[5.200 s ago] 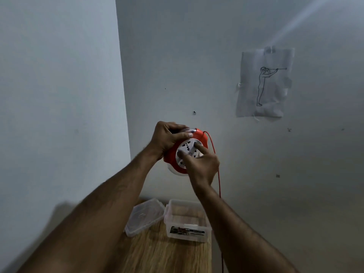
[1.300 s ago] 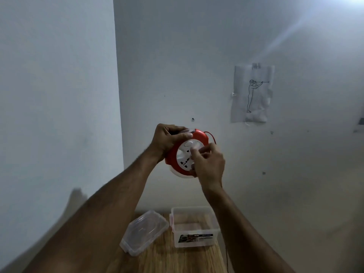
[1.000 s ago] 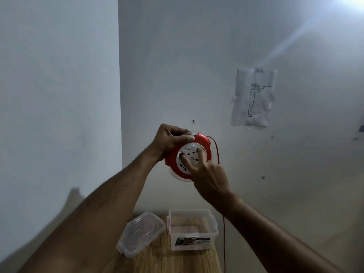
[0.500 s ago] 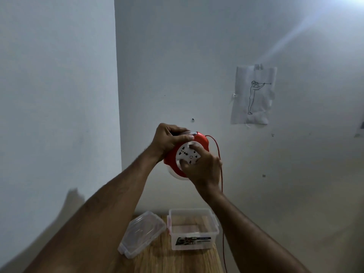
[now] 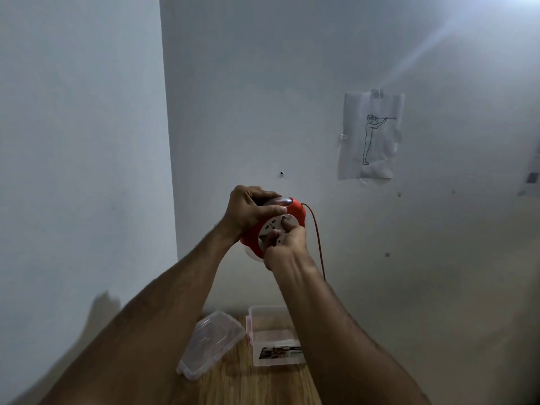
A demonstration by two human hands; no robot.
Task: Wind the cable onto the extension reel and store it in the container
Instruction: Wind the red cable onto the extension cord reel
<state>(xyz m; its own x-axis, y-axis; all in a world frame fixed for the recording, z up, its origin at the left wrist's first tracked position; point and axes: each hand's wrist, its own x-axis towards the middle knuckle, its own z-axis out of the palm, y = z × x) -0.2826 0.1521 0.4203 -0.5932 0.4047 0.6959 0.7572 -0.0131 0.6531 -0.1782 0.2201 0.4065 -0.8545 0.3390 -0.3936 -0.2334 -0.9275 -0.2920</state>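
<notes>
Head view: a left hand is gripping a red extension reel held mid-air — the right hand is pinching its white face. A red cable is hanging beside it, above a clear container and lid on a wooden table.

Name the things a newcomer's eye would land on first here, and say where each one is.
The red extension reel stands out at the centre, held up in front of the wall by the left hand while the right hand works its white socket face. A red cable trails down from the reel's right side. Below, on the wooden table, an open clear container sits with its lid lying to its left.
</notes>
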